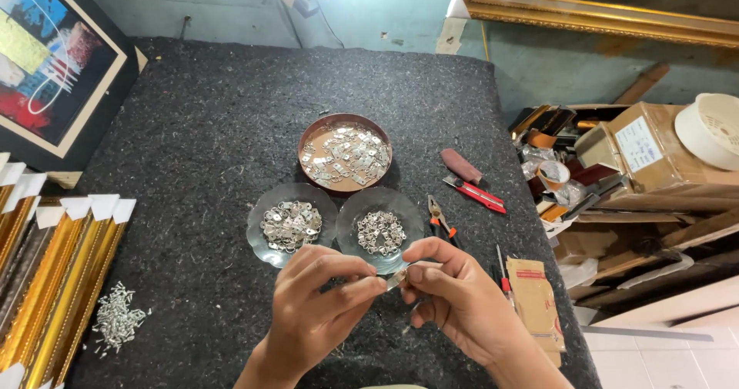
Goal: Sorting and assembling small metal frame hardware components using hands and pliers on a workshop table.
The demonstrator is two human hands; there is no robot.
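A small metal hanger [396, 279] is pinched between both hands at the near edge of the bench [215, 127], just in front of the two glass dishes. The left hand [319, 304] grips it with thumb and forefinger closed on its left end; the right hand [454, 293] holds the other end the same way, fingers curled in. The left dish [262, 244] holds flat silver hangers, the right dish [408, 204] small rings. Just beyond them sits a round brown tin [308, 139] full of more plates. To the right of the dishes lie pliers [440, 220], a red cutter [476, 194] and a brown handle [460, 166]; a small screwdriver [503, 273] and a cardboard packet [536, 300] lie beside the right hand. At near left a heap of screws [117, 317] rests next to gold frame lengths [46, 281]. A framed painting [46, 58] leans at far left
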